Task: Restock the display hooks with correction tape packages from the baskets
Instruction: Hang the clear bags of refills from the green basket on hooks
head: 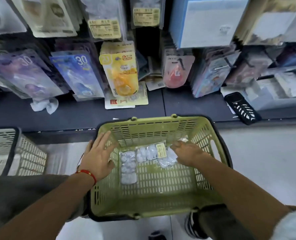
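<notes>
Standing before a dark display wall, the person is looking down over a pale floor (265, 161) and a dark shelf ledge (187, 104) running across the middle of the view. Hanging packages are crowding the wall above it: purple and blue cards marked 30 (78, 75), a yellow correction tape package (121, 71) and a pink one (176, 71), with a bare hook (221, 67) showing further right. A black phone-like object (242, 108) and a crumpled white tissue (44, 104) are lying on the ledge.

A green basket (204, 129) is sitting on the floor below the ledge, and a second, pale basket (31, 160) is standing at the left edge.

The left hand (97, 156) is spreading wide, fingers straight, resting over the green basket's left wall and holding nothing; a red bracelet (88, 174) is circling its wrist. The right hand (187, 153) is reaching down inside the basket, its fingers bending toward the bottom; whether they are gripping anything is too blurred to tell.

Clear correction tape packages (149, 153) are lying flat on the basket bottom, one strip (128, 167) near the left hand, the others just beside and partly under the right hand's fingers.
</notes>
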Available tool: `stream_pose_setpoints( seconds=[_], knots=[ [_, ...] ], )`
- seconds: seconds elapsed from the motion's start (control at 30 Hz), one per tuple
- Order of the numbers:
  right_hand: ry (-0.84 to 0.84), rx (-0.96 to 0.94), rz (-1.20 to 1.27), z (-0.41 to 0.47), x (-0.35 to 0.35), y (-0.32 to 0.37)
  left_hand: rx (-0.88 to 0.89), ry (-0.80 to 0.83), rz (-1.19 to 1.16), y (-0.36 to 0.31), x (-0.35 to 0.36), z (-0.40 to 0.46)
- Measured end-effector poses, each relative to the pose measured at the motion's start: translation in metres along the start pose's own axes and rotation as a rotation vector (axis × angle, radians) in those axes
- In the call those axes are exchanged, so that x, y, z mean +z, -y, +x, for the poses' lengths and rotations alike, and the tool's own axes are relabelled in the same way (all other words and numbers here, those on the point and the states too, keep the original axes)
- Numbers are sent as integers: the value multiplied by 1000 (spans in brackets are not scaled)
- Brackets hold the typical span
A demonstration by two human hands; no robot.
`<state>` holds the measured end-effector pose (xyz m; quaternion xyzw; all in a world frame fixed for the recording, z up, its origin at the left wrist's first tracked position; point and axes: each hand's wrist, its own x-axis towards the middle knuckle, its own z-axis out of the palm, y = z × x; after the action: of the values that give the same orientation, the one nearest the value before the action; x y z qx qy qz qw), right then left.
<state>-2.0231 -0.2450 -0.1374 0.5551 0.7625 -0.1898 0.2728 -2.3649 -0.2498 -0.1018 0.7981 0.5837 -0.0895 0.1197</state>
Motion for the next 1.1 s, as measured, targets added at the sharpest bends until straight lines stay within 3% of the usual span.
stream_pose_setpoints(
  seconds=[0.17, 0.33, 0.47, 0.53, 0.67, 0.77, 0.87, 0.93, 0.97, 1.03, 1.1],
  knots=[
    [-76, 117, 87, 43, 40, -1, -101, -99, 11, -11, 19, -1],
    [46, 217, -111, 62, 65, -6, -125, -116, 78, -10, 23, -1],
    [63, 229, -105, 56, 68, 3, -127, -115, 43, -11, 23, 0],
    [109, 278, 70, 46, 61, 2, -141, -132, 19, -11, 22, 0],
    [218, 356, 654, 5, 39, -27, -113, -293, -36, -23, 19, -4],
    [215, 275, 1035, -27, 22, -42, -40, -276, -326, -52, 15, -3],
    [241, 88, 1486, -40, 1, -22, -261, 97, -1019, -93, 8, -5],
    [260, -35, 1646, -33, -13, 5, -404, 328, -1496, -112, 9, -9],
    [276, -93, 1675, -26, -17, 19, -435, 353, -1634, -116, 12, -10],
    [305, -164, 1673, -9, -22, 43, -535, 230, -1721, -109, 17, -10],
    [175, -79, 1495, 10, -19, 63, -630, 106, -1698, -93, 20, -9]
  ],
)
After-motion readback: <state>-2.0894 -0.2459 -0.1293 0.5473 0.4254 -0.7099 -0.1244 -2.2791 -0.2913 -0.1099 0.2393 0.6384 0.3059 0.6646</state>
